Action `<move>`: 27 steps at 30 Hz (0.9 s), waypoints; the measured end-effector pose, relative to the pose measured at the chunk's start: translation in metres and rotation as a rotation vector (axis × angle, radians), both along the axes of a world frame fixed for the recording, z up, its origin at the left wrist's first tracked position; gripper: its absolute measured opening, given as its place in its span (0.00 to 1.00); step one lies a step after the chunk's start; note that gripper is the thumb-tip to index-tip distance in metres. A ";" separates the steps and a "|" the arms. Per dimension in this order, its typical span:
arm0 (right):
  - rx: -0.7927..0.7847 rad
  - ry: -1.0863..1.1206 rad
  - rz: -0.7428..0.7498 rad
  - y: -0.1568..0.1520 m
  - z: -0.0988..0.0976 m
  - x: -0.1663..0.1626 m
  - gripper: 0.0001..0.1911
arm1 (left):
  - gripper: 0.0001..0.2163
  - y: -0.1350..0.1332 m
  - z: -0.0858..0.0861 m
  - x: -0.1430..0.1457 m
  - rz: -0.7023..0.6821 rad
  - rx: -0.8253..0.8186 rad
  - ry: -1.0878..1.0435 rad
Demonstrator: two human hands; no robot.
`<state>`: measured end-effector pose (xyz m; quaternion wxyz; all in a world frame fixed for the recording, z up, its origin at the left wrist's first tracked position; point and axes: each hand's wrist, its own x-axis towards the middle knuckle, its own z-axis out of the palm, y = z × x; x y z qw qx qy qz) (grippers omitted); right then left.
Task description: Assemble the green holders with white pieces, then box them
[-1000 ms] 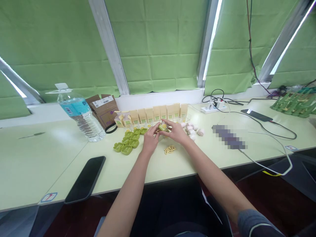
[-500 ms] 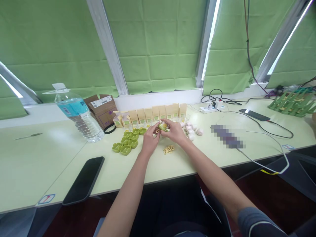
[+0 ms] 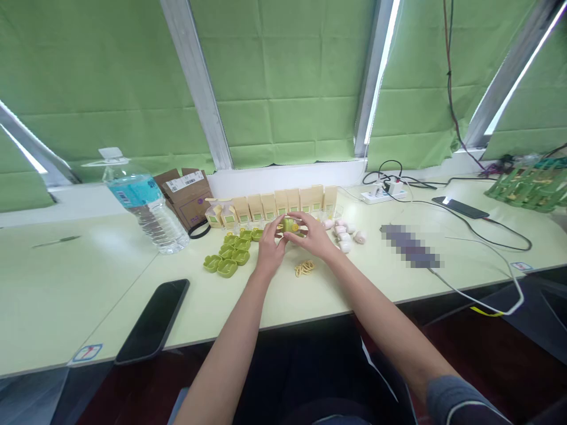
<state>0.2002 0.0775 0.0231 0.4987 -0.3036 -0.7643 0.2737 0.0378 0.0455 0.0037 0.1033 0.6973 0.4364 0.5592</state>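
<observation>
My left hand (image 3: pixel 270 245) and my right hand (image 3: pixel 312 236) meet over the pale green table (image 3: pixel 354 277), fingers closed together round a small green and yellow piece (image 3: pixel 290 225). Just below my right wrist a heap of yellow rubber bands (image 3: pixel 304 268) rests on the table. Several small green trays (image 3: pixel 230 254) sit left of my left hand. A row of tan packets (image 3: pixel 274 206) stands behind my hands. Several small pink pieces (image 3: pixel 345 233) lie to the right.
A large water bottle (image 3: pixel 142 203) and a cardboard box (image 3: pixel 188 198) stand at the back left. A black phone (image 3: pixel 153 321) lies near the front edge. A power strip (image 3: pixel 383 192), cables, another phone (image 3: pixel 460 206) and green racks (image 3: pixel 527 186) are on the right.
My hands have turned the small green piece slightly and lifted it a little toward the packets; the view has shifted slightly.
</observation>
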 end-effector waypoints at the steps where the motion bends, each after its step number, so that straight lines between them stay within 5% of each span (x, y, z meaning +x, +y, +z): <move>1: 0.014 -0.003 -0.001 0.000 0.000 0.001 0.28 | 0.21 0.000 0.001 0.001 -0.013 -0.005 -0.021; 7: 0.011 0.029 -0.107 0.004 0.001 0.007 0.31 | 0.27 0.003 0.001 0.000 0.005 -0.166 -0.148; 14: 0.007 -0.094 -0.389 0.023 -0.008 0.017 0.27 | 0.28 0.012 -0.017 0.006 0.022 -0.316 0.105; 19: -0.055 -0.262 -0.340 0.025 -0.013 0.021 0.23 | 0.17 0.017 -0.024 0.005 -0.014 -0.267 0.169; 27: -0.058 -0.528 -0.286 0.019 -0.011 0.022 0.20 | 0.19 0.025 -0.026 -0.010 0.165 -0.325 0.113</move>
